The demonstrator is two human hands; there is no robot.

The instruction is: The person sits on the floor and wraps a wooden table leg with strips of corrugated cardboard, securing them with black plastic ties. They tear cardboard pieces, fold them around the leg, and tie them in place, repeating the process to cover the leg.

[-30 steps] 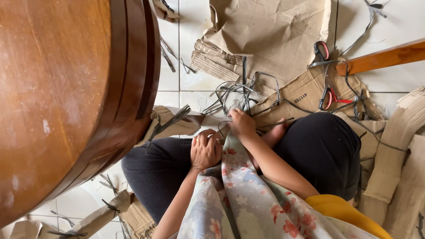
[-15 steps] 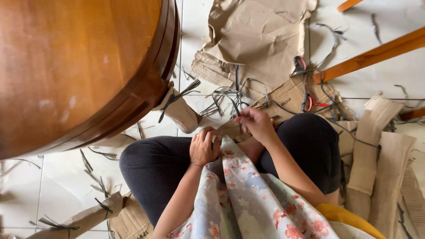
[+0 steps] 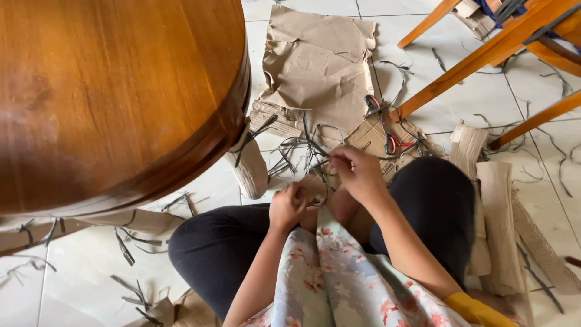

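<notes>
Two bare hands work low over the person's crossed legs, which are in black trousers on the white tiled floor [image 3: 91,284]. No box, tray or other container shows in view; everything lies loose on the tiles. The right hand [image 3: 357,172] has its fingers [image 3: 339,158] pinched shut on a thin dark strip [image 3: 315,145], which runs up and away from the fingertips into a tangle of the same thin strips [image 3: 296,151] just beyond them. The left hand [image 3: 287,206] is curled closed just below and to the left of the right one; what it holds, if anything, I cannot tell. The strip looks narrow, flat, dark grey and slightly bent.

Beyond the fingers lies a large crumpled sheet of brown cardboard [image 3: 315,66], and just to the right of the tangle are red-handled scissors [image 3: 390,144]. Rolled and torn corrugated pieces [image 3: 499,206] lie to the right of the right hand, beside the knee. To the left of both hands stands a round wooden worktop [image 3: 109,91]. Orange wooden chair legs [image 3: 478,57] cross the far right.
</notes>
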